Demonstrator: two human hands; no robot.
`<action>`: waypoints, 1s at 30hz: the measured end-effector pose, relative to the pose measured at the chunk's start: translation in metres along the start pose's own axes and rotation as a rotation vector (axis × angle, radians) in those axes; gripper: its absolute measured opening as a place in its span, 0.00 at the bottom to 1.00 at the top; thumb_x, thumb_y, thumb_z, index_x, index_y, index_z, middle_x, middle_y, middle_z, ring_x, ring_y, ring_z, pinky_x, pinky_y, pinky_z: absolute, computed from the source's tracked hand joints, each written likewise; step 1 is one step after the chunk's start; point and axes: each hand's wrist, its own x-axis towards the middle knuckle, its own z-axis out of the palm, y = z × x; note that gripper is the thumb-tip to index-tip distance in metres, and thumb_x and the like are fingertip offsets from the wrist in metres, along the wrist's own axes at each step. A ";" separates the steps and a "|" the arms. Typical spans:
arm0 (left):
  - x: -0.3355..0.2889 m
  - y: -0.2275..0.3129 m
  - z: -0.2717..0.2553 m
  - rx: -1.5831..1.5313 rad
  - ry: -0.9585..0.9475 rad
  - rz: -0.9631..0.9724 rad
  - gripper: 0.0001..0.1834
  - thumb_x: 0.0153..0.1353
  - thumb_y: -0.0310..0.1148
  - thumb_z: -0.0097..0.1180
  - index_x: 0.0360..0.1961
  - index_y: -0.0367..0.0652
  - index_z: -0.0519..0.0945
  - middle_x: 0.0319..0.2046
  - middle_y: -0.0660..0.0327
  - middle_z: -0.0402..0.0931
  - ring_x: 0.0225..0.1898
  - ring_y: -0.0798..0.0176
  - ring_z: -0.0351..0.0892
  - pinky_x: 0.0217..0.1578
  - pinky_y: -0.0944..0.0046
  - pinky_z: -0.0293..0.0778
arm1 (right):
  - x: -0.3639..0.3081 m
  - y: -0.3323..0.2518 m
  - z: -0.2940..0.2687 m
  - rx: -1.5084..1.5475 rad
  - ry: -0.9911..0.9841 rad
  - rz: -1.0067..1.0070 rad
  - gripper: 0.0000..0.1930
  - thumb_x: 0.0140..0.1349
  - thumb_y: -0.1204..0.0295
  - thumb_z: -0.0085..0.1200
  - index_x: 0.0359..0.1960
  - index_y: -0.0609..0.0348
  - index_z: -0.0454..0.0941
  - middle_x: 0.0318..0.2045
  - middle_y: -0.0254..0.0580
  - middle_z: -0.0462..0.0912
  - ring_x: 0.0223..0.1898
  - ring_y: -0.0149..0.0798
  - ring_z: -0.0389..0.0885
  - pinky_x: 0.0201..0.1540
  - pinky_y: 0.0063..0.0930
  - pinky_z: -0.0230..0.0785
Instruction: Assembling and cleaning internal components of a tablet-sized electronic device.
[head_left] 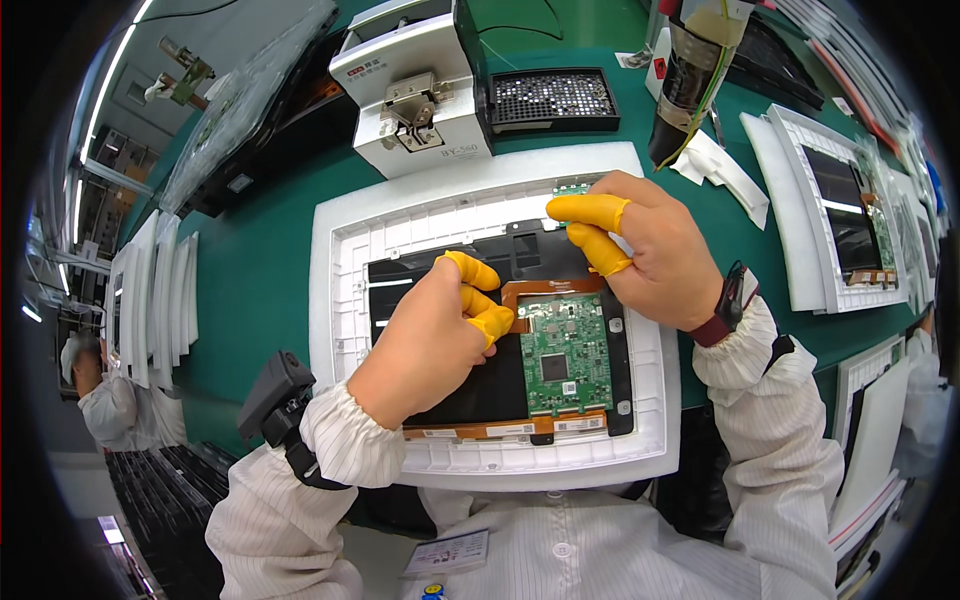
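Observation:
A white plastic frame (pixel 345 300) holds a black panel (pixel 455 385) with a green circuit board (pixel 567 345). An orange flex cable (pixel 550 287) runs along the board's upper and left edges. My left hand (pixel 430 335), yellow cots on its fingers, is closed at the board's left edge, its fingertips at the cable's orange tab. Above the board's upper right, my right hand (pixel 655 245), also in yellow cots, has its thumb and finger bent close together. What lies between them is hidden. Beside its fingertips, a small green board (pixel 572 189) sits on the frame's far edge.
White foam (pixel 490 165) lies under the frame on the green table (pixel 250 290). Behind stand a white screw-feeder machine (pixel 420 95) and a black perforated tray (pixel 553 97). A dark electric screwdriver (pixel 690 95) hangs at far right. Another framed panel (pixel 850 210) lies right; upright white sheets (pixel 150 295) stand left.

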 end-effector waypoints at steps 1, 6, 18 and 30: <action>0.000 0.000 0.000 -0.007 -0.008 0.000 0.18 0.67 0.26 0.58 0.54 0.31 0.69 0.42 0.55 0.81 0.35 0.68 0.80 0.36 0.70 0.80 | 0.000 0.000 0.000 -0.001 0.003 0.002 0.14 0.56 0.84 0.61 0.46 0.65 0.82 0.40 0.48 0.81 0.39 0.48 0.80 0.43 0.32 0.74; -0.001 0.001 -0.001 0.024 -0.002 0.006 0.17 0.68 0.25 0.57 0.54 0.30 0.68 0.43 0.53 0.81 0.36 0.68 0.81 0.38 0.70 0.80 | 0.001 0.001 0.000 0.012 -0.012 0.011 0.16 0.54 0.84 0.62 0.46 0.64 0.82 0.40 0.47 0.81 0.40 0.49 0.80 0.43 0.34 0.75; -0.003 0.001 0.001 -0.002 0.027 0.017 0.19 0.65 0.24 0.58 0.54 0.27 0.70 0.40 0.51 0.80 0.35 0.64 0.82 0.39 0.68 0.79 | 0.001 0.001 0.000 0.006 0.009 -0.020 0.16 0.54 0.81 0.64 0.46 0.63 0.82 0.40 0.47 0.81 0.41 0.49 0.80 0.43 0.35 0.74; -0.002 0.000 0.000 -0.011 0.005 0.019 0.17 0.67 0.24 0.57 0.53 0.29 0.70 0.41 0.52 0.81 0.35 0.66 0.81 0.39 0.70 0.78 | -0.001 0.001 0.000 -0.037 0.013 -0.016 0.14 0.56 0.80 0.64 0.45 0.63 0.82 0.40 0.46 0.81 0.41 0.49 0.80 0.43 0.34 0.74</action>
